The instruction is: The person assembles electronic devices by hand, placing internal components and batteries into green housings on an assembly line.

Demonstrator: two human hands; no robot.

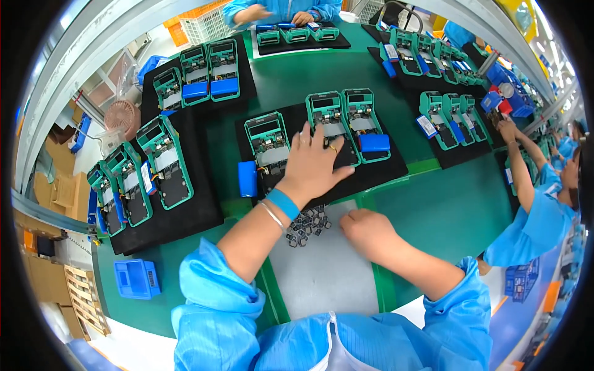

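My left hand (314,159) reaches forward with its fingers spread over the middle green device housing (325,106), covering its lower part. The fingertips are at the exposed electronics; whether they press on them I cannot tell. On the left is another open housing (267,133), with a blue battery pack (247,179) beside it. To the right, a third housing (359,106) has a blue battery pack (374,143) lying across it. My right hand (374,236) is closed near the grey mat, its fingertips curled together and their contents hidden. Beside it lies a pile of small dark square parts (307,227).
Black foam pads (204,226) carry more housings on the left, far side and right. A blue bin (136,278) stands at the left front of the green table (433,213). Co-workers' hands (508,128) work at the right, others across the table. A pink fan (122,119) stands left.
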